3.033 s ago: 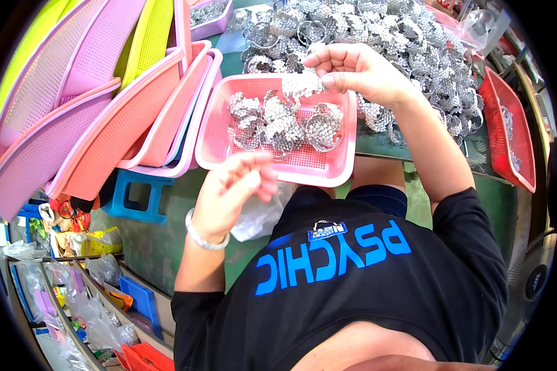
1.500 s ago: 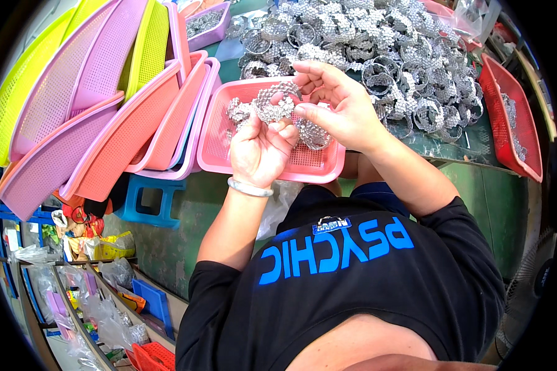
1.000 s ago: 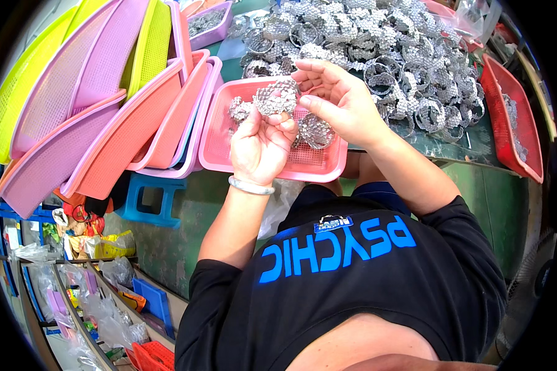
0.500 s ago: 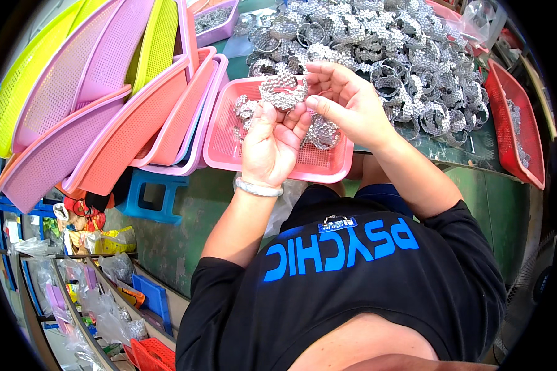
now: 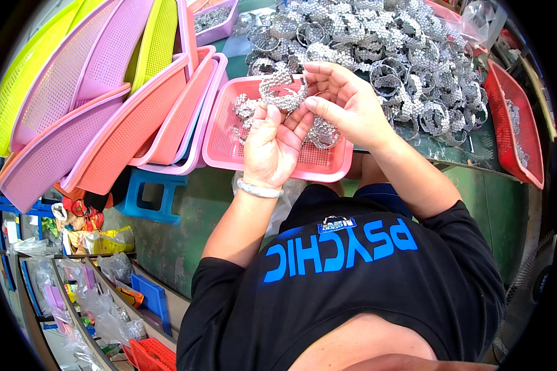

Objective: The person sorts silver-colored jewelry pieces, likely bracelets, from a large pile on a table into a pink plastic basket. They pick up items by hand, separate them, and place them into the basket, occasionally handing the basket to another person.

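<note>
Head view: left hand [image 5: 273, 145] and right hand [image 5: 346, 102] meeting, both pinching one silver rhinestone-studded metal ring band [image 5: 283, 91] between fingertips. Band hovering just above pink perforated plastic tray [image 5: 229, 133], similar bands lying under hands. Large heap of silver bands [image 5: 408, 55] spreading beyond right hand. Stacked pink and yellow trays [image 5: 105, 111] leaning left of left hand.

Basket [image 5: 229, 145] of crowns [image 5: 323, 131] between stacked baskets [image 5: 124, 117] left, crown heap [image 5: 402, 55] right
</note>
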`<control>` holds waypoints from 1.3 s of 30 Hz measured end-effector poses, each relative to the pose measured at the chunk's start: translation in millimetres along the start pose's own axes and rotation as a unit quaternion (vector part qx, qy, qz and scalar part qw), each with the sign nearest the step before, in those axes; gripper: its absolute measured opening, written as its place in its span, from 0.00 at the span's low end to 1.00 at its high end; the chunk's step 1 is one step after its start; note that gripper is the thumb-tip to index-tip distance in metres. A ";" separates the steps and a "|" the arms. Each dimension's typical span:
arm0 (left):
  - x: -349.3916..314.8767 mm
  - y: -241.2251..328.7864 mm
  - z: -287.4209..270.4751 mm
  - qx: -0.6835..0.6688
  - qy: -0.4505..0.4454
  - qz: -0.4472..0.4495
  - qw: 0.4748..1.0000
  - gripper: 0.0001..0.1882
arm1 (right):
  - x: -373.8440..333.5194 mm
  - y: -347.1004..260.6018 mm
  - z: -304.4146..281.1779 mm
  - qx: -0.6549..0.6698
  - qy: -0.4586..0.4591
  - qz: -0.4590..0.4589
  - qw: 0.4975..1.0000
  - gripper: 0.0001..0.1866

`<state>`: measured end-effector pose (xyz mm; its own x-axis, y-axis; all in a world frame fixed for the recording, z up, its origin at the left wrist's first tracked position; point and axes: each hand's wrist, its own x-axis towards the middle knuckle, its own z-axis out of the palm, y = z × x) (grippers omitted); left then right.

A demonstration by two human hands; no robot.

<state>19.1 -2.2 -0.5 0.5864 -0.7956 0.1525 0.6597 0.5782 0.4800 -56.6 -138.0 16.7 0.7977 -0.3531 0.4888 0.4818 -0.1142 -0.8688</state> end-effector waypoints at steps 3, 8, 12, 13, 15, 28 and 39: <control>-0.7 -0.3 1.5 0.021 -0.008 0.005 1.000 0.11 | -0.6 -0.7 0.1 0.001 -0.006 0.007 1.000 0.23; -1.3 -1.2 0.5 0.035 -0.020 0.010 0.999 0.11 | -1.4 -1.8 1.2 -0.008 0.000 -0.003 1.000 0.24; -1.7 -2.7 -0.5 0.051 -0.027 0.018 0.998 0.11 | -1.4 -2.4 1.0 -0.013 -0.005 -0.006 1.000 0.24; -1.7 -2.9 -0.1 0.054 -0.030 0.019 0.998 0.11 | -1.5 -2.8 0.9 -0.018 -0.005 -0.006 1.000 0.24; -1.7 -3.3 0.8 0.059 -0.036 0.021 0.997 0.11 | -1.4 -3.0 0.8 -0.018 -0.005 -0.007 1.000 0.25; -4.3 -7.8 13.2 0.130 -0.019 0.004 0.991 0.10 | -3.2 -4.5 -5.0 -0.007 0.002 -0.005 1.000 0.28; -0.4 -15.1 19.2 0.211 0.014 0.012 0.977 0.06 | -8.5 -4.0 -19.1 -0.001 -0.014 -0.025 1.000 0.32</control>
<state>-0.1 -14.1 8.7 0.6160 -0.7741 0.1462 0.3969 0.4653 0.7912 -72.1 -152.2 14.5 0.7822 -0.3213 0.5338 0.5208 -0.1333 -0.8432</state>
